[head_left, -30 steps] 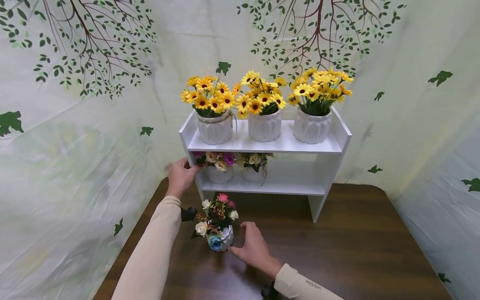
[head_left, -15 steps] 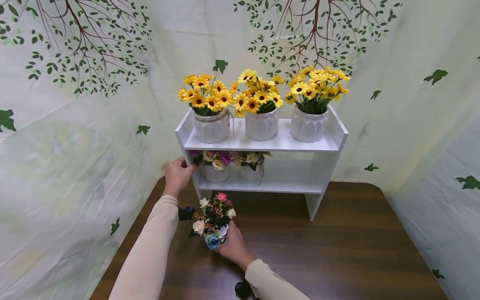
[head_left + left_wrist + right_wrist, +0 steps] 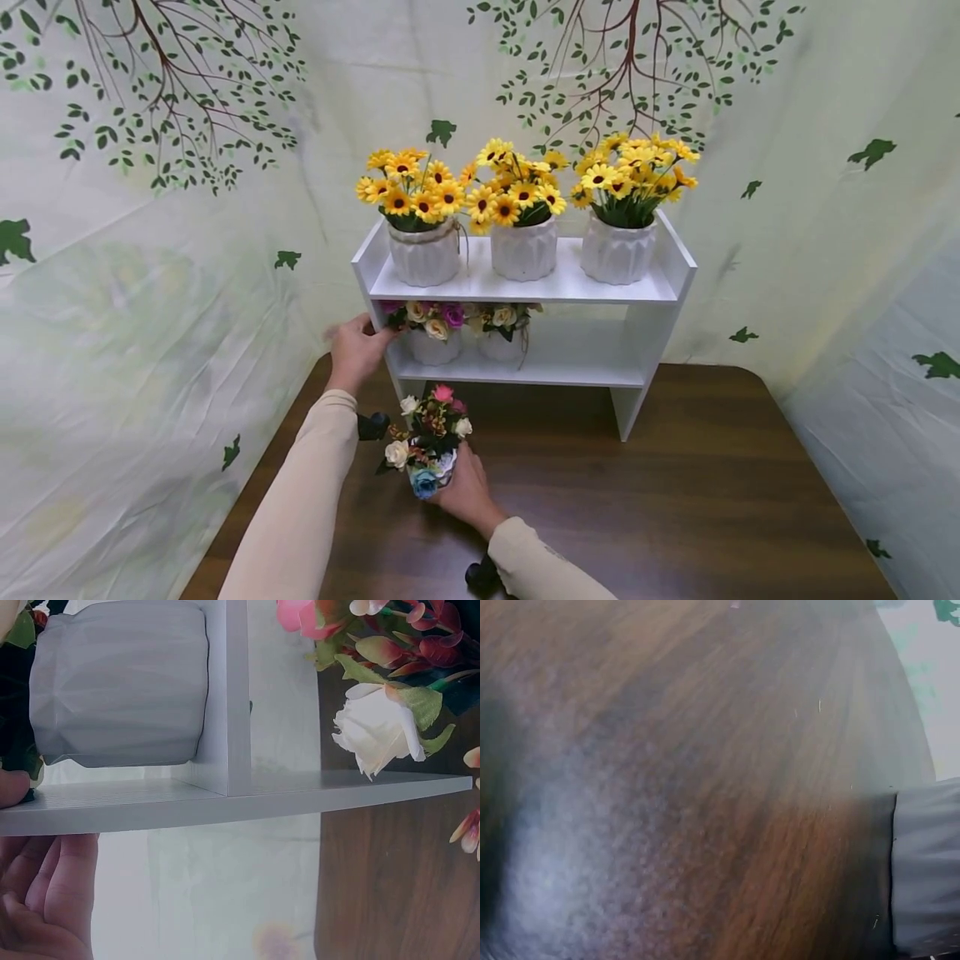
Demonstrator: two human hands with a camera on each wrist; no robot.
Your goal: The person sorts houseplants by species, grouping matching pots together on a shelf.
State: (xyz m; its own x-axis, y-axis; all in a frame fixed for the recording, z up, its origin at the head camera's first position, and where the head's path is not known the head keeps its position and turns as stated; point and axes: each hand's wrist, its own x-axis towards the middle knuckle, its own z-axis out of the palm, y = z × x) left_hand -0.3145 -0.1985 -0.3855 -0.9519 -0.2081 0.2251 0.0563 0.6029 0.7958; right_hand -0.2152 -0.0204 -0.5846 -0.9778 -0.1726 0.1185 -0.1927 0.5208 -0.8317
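My left hand (image 3: 356, 353) grips the left side panel of a white two-tier shelf (image 3: 525, 291). In the left wrist view its thumb is inside the panel (image 3: 161, 815) and its fingers (image 3: 67, 877) lie against the outer face. On the brown table, in front of the shelf's left leg, stands a small potted arrangement of artificial flowers (image 3: 431, 429) in pink, white and blue. My right hand (image 3: 468, 492) holds its pot from the right; the blooms and hand hide most of the pot. The right wrist view is mostly blurred table top (image 3: 727, 750).
Three white pots of yellow daisy-like flowers (image 3: 523, 196) line the upper shelf. Two pots with roses, one with purple and cream blooms (image 3: 435, 321) and one with cream blooms (image 3: 504, 319), stand on the left of the lower tier. A leaf-printed curtain (image 3: 360, 108) hangs behind the table (image 3: 675, 500).
My right hand has moved left and taken hold of the flower pot on the table. The left hand stays on the shelf's side panel. The head view has shifted slightly.
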